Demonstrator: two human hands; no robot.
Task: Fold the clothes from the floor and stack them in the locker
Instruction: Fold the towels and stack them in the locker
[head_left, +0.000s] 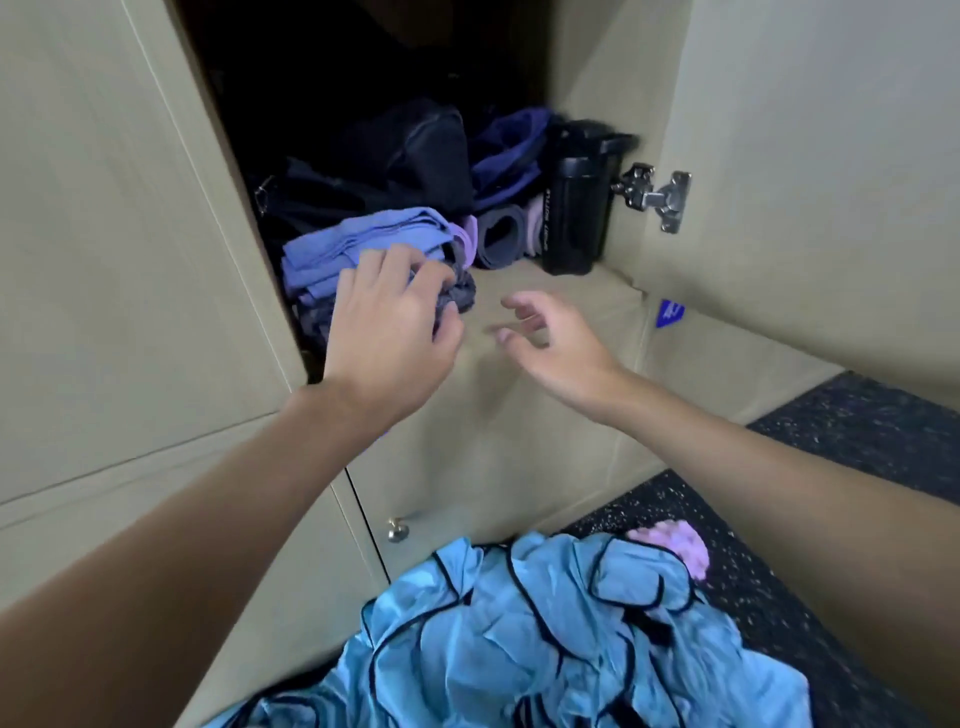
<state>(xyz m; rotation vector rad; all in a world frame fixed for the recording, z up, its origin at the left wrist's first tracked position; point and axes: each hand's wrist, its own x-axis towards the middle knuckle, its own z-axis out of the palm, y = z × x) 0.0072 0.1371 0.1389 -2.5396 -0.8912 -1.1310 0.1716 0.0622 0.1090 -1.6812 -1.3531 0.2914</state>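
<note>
A stack of folded blue and purple clothes (358, 244) sits at the front left of the open locker shelf (561, 296). My left hand (389, 322) rests against the stack's front, its fingertips curled on a dark grey folded piece (460, 296) low in the stack. Just right of it, my right hand (550, 343) hovers over the bare shelf edge with loose fingers and holds nothing. A crumpled light blue satin garment with dark piping (519, 639) lies on the floor below, with a small pink item (680, 551) beside it.
Deeper in the locker are a dark bag (415, 150), a blue bag (511, 156), rolled grey and purple cloths (501, 234) and a black bottle (574, 208). The locker door (779, 156) stands open at right, with a metal hinge (654, 197). Below is a closed door with a knob (398, 531). Dark speckled floor (857, 415).
</note>
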